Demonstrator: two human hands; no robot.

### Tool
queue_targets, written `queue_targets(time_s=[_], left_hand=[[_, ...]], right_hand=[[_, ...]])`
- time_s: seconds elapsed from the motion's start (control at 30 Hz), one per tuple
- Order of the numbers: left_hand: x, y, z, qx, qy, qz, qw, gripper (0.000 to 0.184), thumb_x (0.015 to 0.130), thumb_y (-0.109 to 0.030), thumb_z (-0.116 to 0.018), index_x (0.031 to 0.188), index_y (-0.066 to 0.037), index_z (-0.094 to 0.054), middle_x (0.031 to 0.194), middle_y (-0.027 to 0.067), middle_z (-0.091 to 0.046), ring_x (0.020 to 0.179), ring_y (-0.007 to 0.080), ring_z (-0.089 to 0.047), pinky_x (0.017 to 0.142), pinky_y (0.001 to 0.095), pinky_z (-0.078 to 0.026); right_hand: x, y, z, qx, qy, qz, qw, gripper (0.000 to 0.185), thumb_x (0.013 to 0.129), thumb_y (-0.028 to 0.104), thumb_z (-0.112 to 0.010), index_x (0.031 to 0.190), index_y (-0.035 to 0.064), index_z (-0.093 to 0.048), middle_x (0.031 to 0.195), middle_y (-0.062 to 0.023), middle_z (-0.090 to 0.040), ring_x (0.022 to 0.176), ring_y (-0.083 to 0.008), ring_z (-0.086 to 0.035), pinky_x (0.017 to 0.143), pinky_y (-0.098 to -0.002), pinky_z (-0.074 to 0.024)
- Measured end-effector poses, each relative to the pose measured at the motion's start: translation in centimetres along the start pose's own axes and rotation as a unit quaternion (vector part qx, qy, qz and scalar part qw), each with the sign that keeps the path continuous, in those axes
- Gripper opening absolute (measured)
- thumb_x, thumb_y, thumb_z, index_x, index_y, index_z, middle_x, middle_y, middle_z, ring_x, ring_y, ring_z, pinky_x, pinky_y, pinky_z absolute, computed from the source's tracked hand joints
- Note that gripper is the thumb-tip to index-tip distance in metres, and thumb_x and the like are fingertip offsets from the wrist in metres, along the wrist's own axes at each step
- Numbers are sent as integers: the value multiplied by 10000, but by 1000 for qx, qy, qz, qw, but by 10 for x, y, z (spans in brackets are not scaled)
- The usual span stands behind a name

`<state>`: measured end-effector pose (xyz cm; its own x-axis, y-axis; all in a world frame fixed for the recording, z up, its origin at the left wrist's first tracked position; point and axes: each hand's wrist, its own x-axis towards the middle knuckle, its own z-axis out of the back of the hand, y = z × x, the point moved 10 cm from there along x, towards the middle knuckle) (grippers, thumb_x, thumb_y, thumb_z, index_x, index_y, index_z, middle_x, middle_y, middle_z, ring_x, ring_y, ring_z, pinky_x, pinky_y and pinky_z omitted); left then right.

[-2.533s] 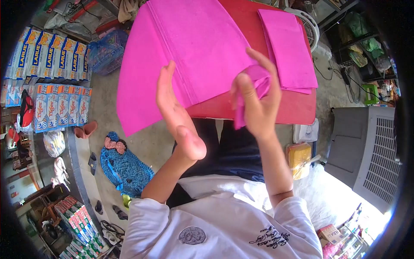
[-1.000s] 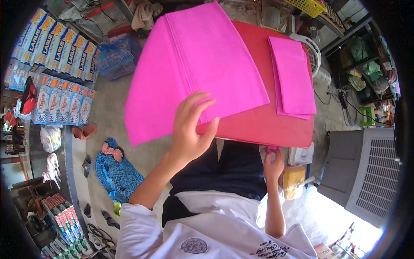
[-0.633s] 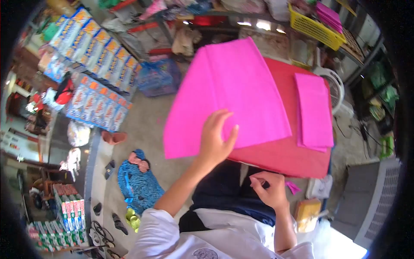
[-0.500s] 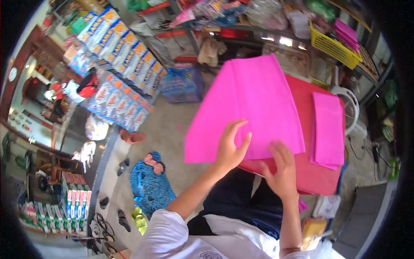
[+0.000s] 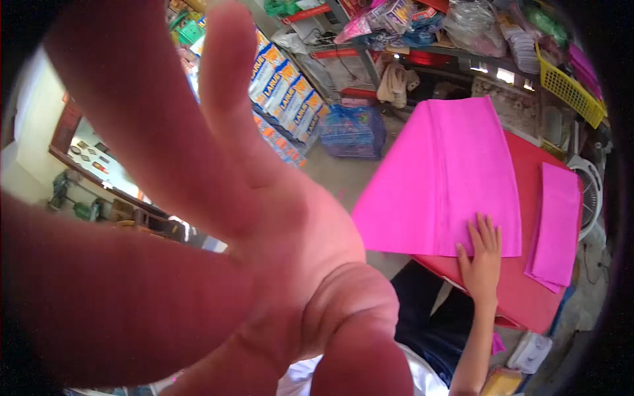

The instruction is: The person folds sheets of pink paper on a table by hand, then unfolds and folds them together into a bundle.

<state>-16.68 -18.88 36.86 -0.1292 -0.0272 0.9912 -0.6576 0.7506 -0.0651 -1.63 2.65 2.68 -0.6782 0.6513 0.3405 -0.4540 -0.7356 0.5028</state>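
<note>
My left hand [image 5: 284,244] is raised very close to the camera and fills the left half of the view, its fingers spread and nothing in it. Flat on the near edge of the large pink cloth [image 5: 456,171] lies my right hand [image 5: 483,254], fingers extended. The cloth rests on a red table [image 5: 531,300] and hangs over its left side. A folded pink stack [image 5: 557,221] lies at the table's right side. A small pink scrap [image 5: 497,343] is on the floor below the table edge.
Stacked LARUE boxes [image 5: 284,89] stand behind my left hand. A blue plastic-wrapped bundle [image 5: 353,132] sits on the floor. Beyond the table are shelves with bags and a yellow basket [image 5: 571,86]. A white fan [image 5: 588,191] stands at the right.
The pink piece in my right hand was let go and now lies on the floor. My right hand moved onto the cloth. My left hand rose toward the camera, and the view swung left.
</note>
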Motion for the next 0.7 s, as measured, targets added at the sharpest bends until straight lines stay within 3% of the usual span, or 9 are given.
queue_targets(time_s=[0.23,0.7], left_hand=[[33,8,38,10,5,38,999,518,1024,-195,-584,1470,35,-454,1430,201,-574,1299,342,-575,1118,456,-423],[35,27,46,-1,24,89,996,525,1029,-220,-569,1472,35,-449,1425,209,-575,1266,339,-597,1087,444,-444]], right_hand=[[3,0,4,7,-22,-2,1000,451,925,145,-665,1343,-21,-627,1511,-189,-523,1452,-399,-417,1242,-547,-258],[3,-5,4,19,-23,-28,999,377,946,94,-625,1308,-1,-666,1480,-162,-561,1448,-378,-429,1248,-522,-264]])
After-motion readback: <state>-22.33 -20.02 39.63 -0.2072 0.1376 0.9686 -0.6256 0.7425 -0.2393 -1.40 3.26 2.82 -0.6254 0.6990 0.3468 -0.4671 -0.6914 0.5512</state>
